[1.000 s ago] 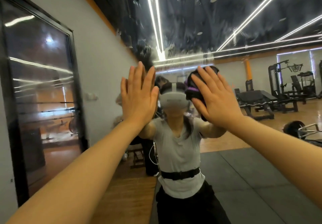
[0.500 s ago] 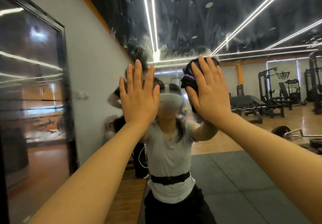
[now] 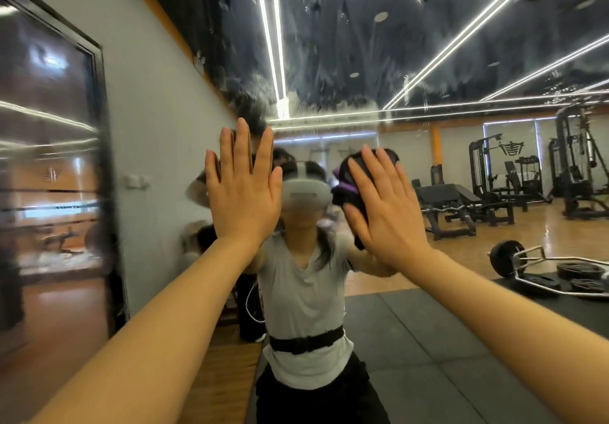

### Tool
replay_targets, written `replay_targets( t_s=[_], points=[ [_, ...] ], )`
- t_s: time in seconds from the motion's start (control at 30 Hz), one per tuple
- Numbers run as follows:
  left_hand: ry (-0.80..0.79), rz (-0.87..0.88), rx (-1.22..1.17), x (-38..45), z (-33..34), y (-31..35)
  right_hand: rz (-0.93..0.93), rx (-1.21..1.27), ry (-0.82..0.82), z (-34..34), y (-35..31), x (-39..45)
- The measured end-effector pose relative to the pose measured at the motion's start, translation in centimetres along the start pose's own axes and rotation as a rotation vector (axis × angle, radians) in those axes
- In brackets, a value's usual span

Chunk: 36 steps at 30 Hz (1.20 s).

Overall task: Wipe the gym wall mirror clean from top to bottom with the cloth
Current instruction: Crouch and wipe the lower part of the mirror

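Pressing cloth [image 3: 346,181] against mirror [image 3: 362,61]

— Any text I can log from here?

— Nothing I can read. There's a dark emblem on the far window [image 3: 510,149] reflected in the mirror [image 3: 362,61], but it's a shape, not letters. The faint marks on the glass door [image 3: 49,173] at my left are too blurred to make out.
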<state>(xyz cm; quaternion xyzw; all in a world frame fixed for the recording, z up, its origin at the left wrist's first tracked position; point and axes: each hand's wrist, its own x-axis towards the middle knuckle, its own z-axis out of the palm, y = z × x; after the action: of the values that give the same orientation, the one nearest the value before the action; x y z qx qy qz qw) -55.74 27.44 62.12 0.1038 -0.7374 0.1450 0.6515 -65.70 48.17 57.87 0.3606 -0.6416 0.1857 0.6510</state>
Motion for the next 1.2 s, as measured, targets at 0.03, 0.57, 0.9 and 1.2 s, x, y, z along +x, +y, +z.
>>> replay_targets(
  t_s=[0.03, 0.57, 0.9, 1.2],
  points=[
    [-0.001, 0.001, 0.004, 0.0, 0.0, 0.0, 0.018, 0.011, 0.003, -0.2, 0.4, 1.6],
    [0.002, 0.01, 0.003, 0.0, 0.0, 0.0, 0.204, 0.021, -0.043, -0.1, -1.5, -1.0],
    [0.0, 0.004, -0.01, 0.0, 0.0, -0.1, 0.133, -0.061, -0.134, -1.0, 0.4, -1.5],
    [0.016, 0.007, -0.007, -0.1, 0.2, -0.1, 0.25, -0.034, -0.097, -2.5, 3.2, 9.0]
  ],
)
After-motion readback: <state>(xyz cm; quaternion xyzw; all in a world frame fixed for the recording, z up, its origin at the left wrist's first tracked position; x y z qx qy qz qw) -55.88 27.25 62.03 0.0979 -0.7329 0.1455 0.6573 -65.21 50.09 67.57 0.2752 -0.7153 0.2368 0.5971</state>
